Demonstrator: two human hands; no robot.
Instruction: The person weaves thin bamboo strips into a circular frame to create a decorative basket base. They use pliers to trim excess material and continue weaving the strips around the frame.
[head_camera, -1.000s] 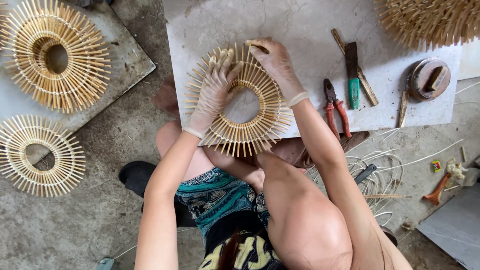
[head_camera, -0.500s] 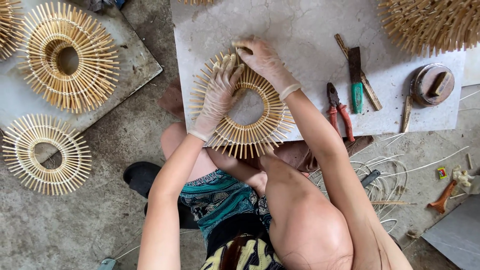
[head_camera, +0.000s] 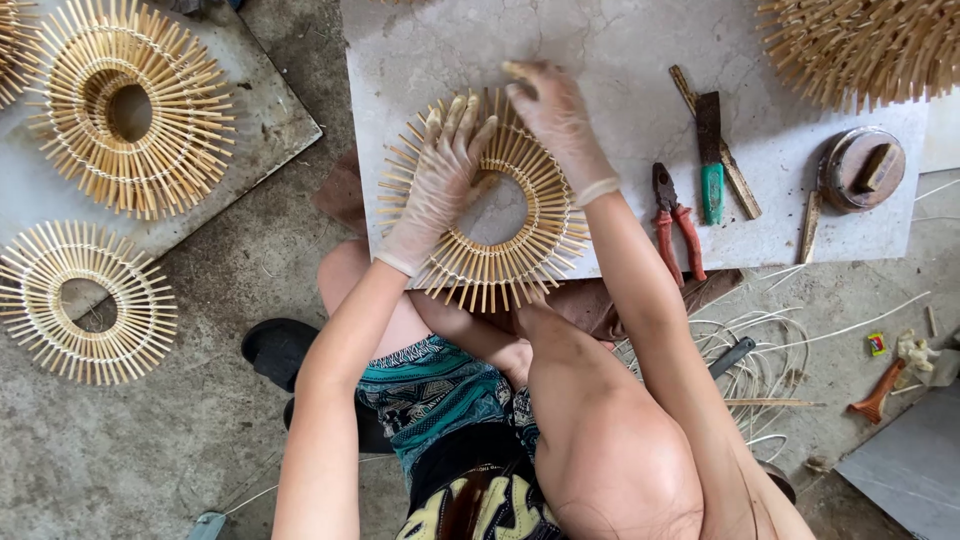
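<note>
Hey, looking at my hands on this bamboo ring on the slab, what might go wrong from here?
1. The bamboo ring overhangs the near edge of the stone slab; pressing down there may tip it toward your lap.
2. Its stick ends point outward under the left hand and right hand; thin gloves may not stop a splinter.
3. The red pliers and green-handled blade lie close beside your right forearm; a sweep of the arm might knock them off.
</note>
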